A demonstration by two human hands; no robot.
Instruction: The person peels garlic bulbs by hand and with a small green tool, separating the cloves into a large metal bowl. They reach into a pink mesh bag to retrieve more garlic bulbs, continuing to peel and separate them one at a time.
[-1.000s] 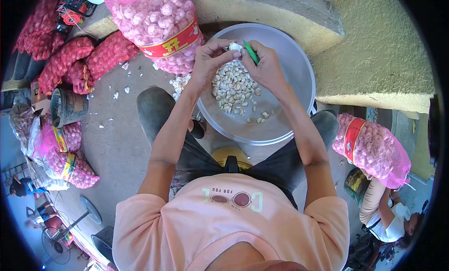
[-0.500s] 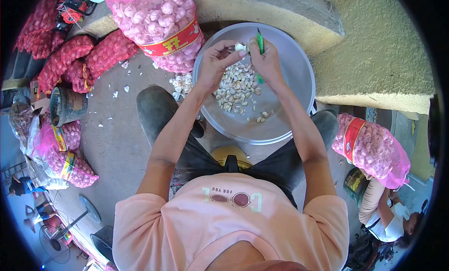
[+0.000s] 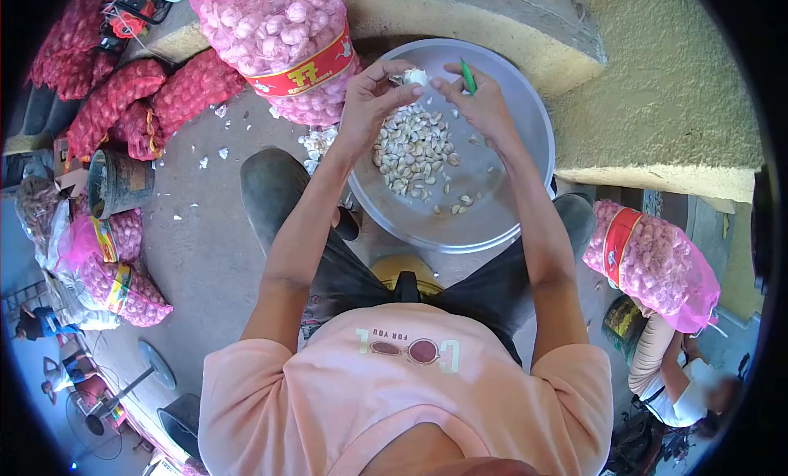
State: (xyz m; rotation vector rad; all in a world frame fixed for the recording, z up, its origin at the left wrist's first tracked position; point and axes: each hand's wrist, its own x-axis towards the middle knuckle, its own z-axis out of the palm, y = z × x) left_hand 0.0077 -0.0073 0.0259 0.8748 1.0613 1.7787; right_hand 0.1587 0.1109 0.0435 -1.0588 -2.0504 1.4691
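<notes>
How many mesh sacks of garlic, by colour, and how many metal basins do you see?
Pink mesh sacks: 3, counting one by the right knee and one far left.
Red mesh sacks: 3, heaped together, count uncertain.
Metal basin: 1.
Total: 7.

Both forearms reach forward from the torso and converge ahead of the knees. The left hand [image 3: 369, 102] is raised with fingers curled, thumb and fingertips pinched together. The right hand [image 3: 484, 107] sits just beside it, fingers bent in a closed grip, its fingertips turned toward the left hand.
</notes>
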